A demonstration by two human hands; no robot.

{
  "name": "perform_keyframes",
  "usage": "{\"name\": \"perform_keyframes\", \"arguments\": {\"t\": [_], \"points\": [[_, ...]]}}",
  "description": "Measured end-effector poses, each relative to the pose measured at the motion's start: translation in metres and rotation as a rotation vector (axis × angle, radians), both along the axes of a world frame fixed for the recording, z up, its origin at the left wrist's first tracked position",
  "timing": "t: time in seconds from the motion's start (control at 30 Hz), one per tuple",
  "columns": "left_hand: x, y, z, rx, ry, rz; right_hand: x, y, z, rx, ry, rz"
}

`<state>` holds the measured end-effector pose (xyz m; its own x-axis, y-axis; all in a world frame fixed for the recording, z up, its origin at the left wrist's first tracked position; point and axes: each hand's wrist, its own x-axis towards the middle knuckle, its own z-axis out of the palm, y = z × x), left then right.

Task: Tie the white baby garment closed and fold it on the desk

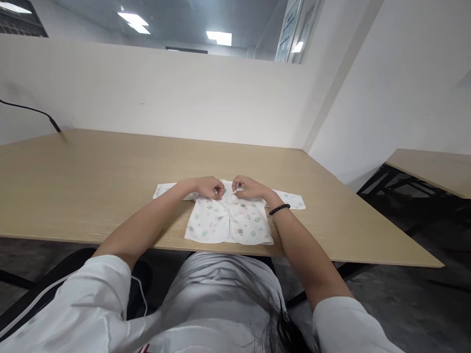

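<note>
A small white baby shirt (209, 223) with a green and pink print lies on the table, its hem toward me and its sleeves spread to both sides. The front is split down the middle, with rounded lower corners. At the left of its neckline, my left hand (210, 188) has its fingers curled in a pinch on the fabric. My right hand (248, 188) pinches the opposite front edge near the collar, thumb and forefinger together. Both forearms pass over the sleeves and hide part of them. A dark beaded bracelet (279, 209) circles my right wrist.
The wooden table (110, 166) meets a white wall (176, 93) with a window above. A black cable (40, 112) hangs at the far left. On the right stands another table (434, 166) with dark legs. The near table edge runs just in front of my body.
</note>
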<state>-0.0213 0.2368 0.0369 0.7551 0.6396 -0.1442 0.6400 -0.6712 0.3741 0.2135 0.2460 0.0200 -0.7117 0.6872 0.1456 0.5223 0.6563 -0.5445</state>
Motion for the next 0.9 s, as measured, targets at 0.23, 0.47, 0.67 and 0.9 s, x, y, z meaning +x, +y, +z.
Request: {"name": "perform_keyframes", "arguments": {"t": [0.23, 0.47, 0.67, 0.9], "points": [[0.000, -0.003, 0.005, 0.219, 0.195, 0.070, 0.007, 0.003, 0.007, -0.105, 0.084, 0.016], [0.011, -0.007, 0.005, 0.448, 0.313, 0.070, 0.011, 0.004, 0.011, -0.139, 0.124, 0.026], [0.007, -0.008, 0.005, 0.351, 0.392, 0.149, 0.018, 0.007, 0.009, -0.206, 0.144, 0.014], [-0.001, -0.004, 0.008, 0.184, 0.311, 0.108, 0.019, 0.010, 0.006, -0.232, 0.181, 0.028]]}}
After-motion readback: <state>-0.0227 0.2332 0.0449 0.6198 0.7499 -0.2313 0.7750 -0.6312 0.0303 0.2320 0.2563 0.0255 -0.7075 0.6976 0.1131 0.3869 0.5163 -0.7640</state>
